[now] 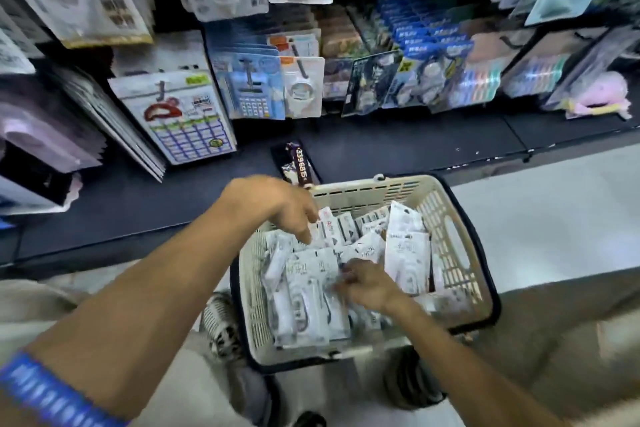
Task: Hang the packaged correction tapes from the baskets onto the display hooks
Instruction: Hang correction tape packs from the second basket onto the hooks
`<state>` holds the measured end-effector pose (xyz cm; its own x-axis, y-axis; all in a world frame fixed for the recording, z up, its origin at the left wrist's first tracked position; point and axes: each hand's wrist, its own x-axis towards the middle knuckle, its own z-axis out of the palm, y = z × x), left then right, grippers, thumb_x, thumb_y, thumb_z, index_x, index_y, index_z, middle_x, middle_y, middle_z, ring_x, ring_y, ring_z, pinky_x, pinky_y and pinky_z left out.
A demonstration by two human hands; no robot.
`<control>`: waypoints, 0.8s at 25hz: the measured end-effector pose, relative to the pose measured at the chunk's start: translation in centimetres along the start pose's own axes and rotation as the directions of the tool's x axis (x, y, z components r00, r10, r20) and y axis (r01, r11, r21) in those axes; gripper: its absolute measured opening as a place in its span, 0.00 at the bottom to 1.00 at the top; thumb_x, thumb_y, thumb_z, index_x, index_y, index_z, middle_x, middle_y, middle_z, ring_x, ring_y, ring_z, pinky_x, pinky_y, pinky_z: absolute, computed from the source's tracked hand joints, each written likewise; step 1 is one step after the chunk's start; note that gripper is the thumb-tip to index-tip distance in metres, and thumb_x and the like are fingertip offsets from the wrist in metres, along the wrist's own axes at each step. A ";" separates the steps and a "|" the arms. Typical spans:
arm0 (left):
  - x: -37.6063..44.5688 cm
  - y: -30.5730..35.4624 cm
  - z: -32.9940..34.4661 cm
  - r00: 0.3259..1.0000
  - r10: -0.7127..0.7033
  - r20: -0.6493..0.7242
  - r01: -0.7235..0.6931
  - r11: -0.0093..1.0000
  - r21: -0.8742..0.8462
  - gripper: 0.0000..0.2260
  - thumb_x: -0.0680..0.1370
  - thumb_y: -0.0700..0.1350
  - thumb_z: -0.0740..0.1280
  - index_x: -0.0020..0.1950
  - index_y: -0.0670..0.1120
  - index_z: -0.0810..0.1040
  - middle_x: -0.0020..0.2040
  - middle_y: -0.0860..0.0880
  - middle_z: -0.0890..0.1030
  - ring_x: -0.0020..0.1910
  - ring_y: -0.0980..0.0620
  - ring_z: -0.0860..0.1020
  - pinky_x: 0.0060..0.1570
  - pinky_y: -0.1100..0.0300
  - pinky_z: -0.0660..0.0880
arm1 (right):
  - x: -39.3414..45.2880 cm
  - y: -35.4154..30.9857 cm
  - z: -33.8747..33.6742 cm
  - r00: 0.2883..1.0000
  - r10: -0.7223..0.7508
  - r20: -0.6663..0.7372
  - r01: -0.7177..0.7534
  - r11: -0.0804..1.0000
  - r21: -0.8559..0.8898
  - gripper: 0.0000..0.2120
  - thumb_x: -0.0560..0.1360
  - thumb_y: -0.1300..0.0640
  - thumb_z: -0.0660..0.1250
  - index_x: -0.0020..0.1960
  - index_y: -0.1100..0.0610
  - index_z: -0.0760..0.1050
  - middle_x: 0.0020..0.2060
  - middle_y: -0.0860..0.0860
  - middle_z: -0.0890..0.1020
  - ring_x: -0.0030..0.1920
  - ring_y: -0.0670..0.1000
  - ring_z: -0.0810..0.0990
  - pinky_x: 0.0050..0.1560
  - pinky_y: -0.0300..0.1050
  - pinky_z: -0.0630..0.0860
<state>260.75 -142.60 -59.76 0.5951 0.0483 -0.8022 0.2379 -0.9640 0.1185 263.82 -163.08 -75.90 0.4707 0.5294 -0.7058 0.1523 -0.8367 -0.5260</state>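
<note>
Hands (367, 282) reaching down into basket (453, 239), fingers among packaged tapes (311, 291)

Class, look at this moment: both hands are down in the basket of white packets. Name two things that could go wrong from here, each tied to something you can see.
1. The correction tape packets lie in a loose, overlapping heap, so the right hand may well lift several at once and drop some.
2. The basket seems to sit between the person's knees, not on a flat surface; the left hand rummaging at its far end could tip it.
</note>
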 end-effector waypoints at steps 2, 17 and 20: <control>0.6 -0.2 1.0 0.996 -0.042 -0.084 0.041 0.999 -0.014 0.24 0.82 0.54 0.67 0.77 0.51 0.68 0.76 0.47 0.70 0.73 0.45 0.70 0.71 0.51 0.69 | -0.5 -1.3 2.3 0.999 0.007 0.032 -0.010 0.992 0.123 0.28 0.69 0.46 0.79 0.61 0.53 0.70 0.51 0.50 0.81 0.54 0.52 0.81 0.52 0.43 0.74; -4.9 -0.6 -1.6 0.958 -0.018 -0.285 -0.035 0.983 -0.182 0.23 0.81 0.56 0.66 0.76 0.54 0.70 0.73 0.50 0.74 0.69 0.48 0.73 0.69 0.52 0.70 | 1.8 -4.1 8.2 0.995 0.099 -0.023 -0.087 0.945 0.316 0.29 0.67 0.58 0.81 0.62 0.56 0.69 0.52 0.49 0.83 0.52 0.53 0.84 0.54 0.51 0.83; -5.3 -1.0 -1.8 0.957 -0.016 -0.291 -0.041 0.981 -0.188 0.23 0.81 0.56 0.67 0.75 0.55 0.71 0.73 0.51 0.74 0.69 0.49 0.73 0.69 0.54 0.70 | 1.4 -2.8 5.6 0.995 0.082 0.052 -0.097 0.869 0.486 0.24 0.64 0.64 0.82 0.55 0.55 0.75 0.49 0.51 0.86 0.50 0.51 0.86 0.54 0.52 0.84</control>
<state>258.73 -141.45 -54.61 0.7889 0.1378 -0.5989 0.3538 -0.8987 0.2592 259.16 -159.17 -78.07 0.4360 0.4657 -0.7701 -0.3355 -0.7099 -0.6193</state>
